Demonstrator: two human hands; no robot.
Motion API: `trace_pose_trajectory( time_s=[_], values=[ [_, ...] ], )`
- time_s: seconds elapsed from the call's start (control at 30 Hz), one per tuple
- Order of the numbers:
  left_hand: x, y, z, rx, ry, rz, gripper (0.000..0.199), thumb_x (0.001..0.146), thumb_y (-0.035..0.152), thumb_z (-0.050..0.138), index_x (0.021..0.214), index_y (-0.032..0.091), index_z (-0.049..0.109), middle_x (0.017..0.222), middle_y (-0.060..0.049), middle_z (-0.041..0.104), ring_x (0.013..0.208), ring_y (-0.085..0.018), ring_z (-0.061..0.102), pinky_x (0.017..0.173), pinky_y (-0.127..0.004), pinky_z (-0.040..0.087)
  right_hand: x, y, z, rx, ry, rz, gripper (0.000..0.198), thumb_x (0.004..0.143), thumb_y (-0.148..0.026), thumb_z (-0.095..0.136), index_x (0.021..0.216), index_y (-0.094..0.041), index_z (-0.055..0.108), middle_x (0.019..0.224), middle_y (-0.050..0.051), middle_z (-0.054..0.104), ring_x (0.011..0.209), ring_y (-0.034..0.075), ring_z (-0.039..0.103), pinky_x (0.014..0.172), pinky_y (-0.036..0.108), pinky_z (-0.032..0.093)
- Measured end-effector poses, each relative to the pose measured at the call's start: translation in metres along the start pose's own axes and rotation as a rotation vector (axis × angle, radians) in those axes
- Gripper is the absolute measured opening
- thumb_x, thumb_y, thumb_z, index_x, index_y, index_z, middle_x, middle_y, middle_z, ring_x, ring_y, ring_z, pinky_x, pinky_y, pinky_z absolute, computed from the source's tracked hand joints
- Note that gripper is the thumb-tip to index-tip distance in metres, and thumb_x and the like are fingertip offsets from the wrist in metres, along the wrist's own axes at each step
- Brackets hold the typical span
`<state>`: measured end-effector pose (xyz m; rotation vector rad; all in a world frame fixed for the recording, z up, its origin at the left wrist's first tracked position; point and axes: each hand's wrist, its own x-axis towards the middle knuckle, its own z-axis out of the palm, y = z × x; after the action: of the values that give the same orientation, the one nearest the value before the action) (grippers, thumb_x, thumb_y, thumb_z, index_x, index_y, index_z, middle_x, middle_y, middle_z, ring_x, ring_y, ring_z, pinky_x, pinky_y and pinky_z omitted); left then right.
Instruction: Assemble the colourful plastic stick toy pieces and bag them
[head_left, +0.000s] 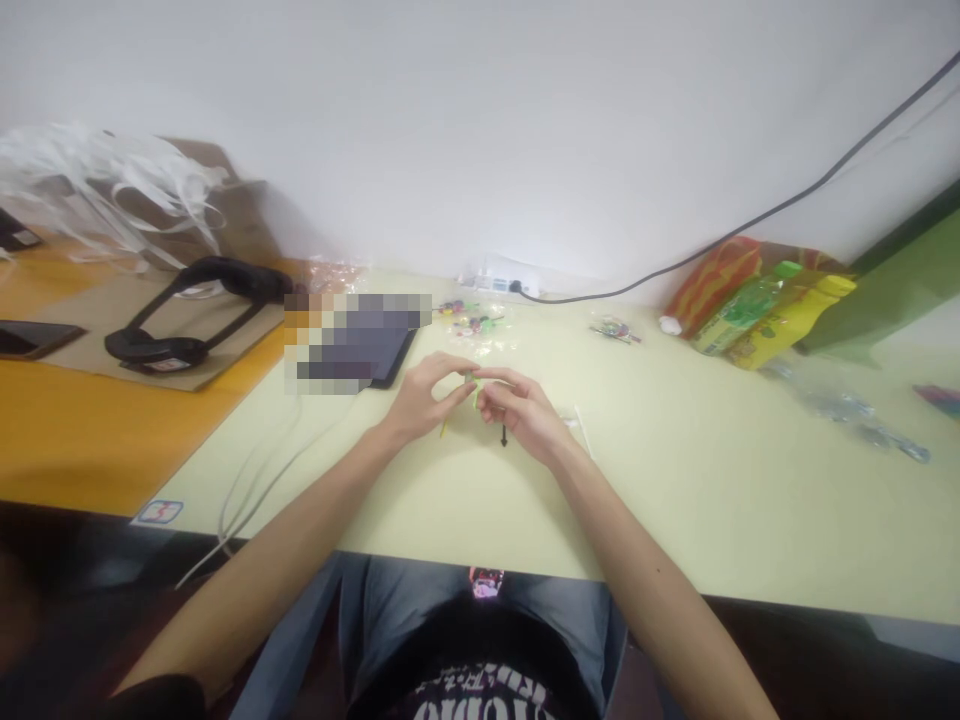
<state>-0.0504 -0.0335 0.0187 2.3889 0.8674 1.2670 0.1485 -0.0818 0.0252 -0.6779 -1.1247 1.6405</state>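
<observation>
Green piece [475, 396] partly hidden by fingers [507, 376]; shape unclear.

Green piece [476, 396] partly hidden, too small to tell; tablet [396, 345] partly pixelated; phone [37, 339] cut by left edge

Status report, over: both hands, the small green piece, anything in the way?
Left hand, right hand: close together at small green piece, exact grip unclear. Black piece showing under right hand. Dark tablet beside left hand; no obstruction seen.
</observation>
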Motion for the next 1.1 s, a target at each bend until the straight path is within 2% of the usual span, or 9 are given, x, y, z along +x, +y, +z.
trace_pose_trajectory(
  time_s=[0.2,0.47,0.83,1.0,1.1],
  values=[
    [0.0,0.002,0.0,0.001,0.008,-0.007,0.022,0.097,0.035,0.063,0.112,0.021,0.07,0.102,-0.006,0.075,0.096,-0.021,0.069,0.092,-0.037,0.052,0.002,0.003,-0.002,-0.01,0.001,0.001,0.031,0.081,-0.042,0.081,0.104,-0.022,0.074,0.077,0.001,0.068,0.067,0.013,0.06,0.067,0.029,0.046],
    [-0.001,-0.001,-0.001,0.026,-0.005,-0.02,0.022,0.098,0.035,0.062,0.113,0.021,0.07,0.104,-0.007,0.075,0.098,-0.021,0.069,0.093,-0.036,0.052,0.002,0.004,-0.002,0.003,0.001,0.01,0.026,0.079,-0.041,0.083,0.095,-0.02,0.076,0.078,0.001,0.068,0.068,0.012,0.06,0.068,0.028,0.046],
    [-0.002,-0.004,-0.001,0.029,0.006,-0.035,0.022,0.098,0.036,0.062,0.112,0.021,0.071,0.1,-0.006,0.075,0.095,-0.02,0.07,0.093,-0.035,0.051,0.002,0.007,-0.002,0.003,-0.018,0.03,0.028,0.077,-0.042,0.084,0.095,-0.021,0.077,0.078,0.001,0.067,0.069,0.013,0.06,0.069,0.028,0.047],
    [-0.001,-0.003,-0.005,0.036,-0.014,-0.057,0.023,0.098,0.037,0.061,0.112,0.021,0.07,0.102,-0.006,0.075,0.097,-0.021,0.07,0.094,-0.036,0.052,0.001,-0.01,-0.004,-0.024,-0.012,-0.013,0.03,0.081,-0.044,0.08,0.102,-0.023,0.076,0.08,0.001,0.066,0.068,0.014,0.058,0.068,0.03,0.046],
    [0.001,-0.002,-0.011,0.038,-0.053,-0.066,0.023,0.098,0.037,0.06,0.111,0.021,0.071,0.106,-0.007,0.075,0.102,-0.022,0.07,0.095,-0.037,0.053,0.004,-0.026,-0.013,-0.141,0.071,-0.115,0.028,0.084,-0.045,0.076,0.101,-0.024,0.074,0.076,0.0,0.064,0.065,0.015,0.056,0.067,0.032,0.044]
  ],
)
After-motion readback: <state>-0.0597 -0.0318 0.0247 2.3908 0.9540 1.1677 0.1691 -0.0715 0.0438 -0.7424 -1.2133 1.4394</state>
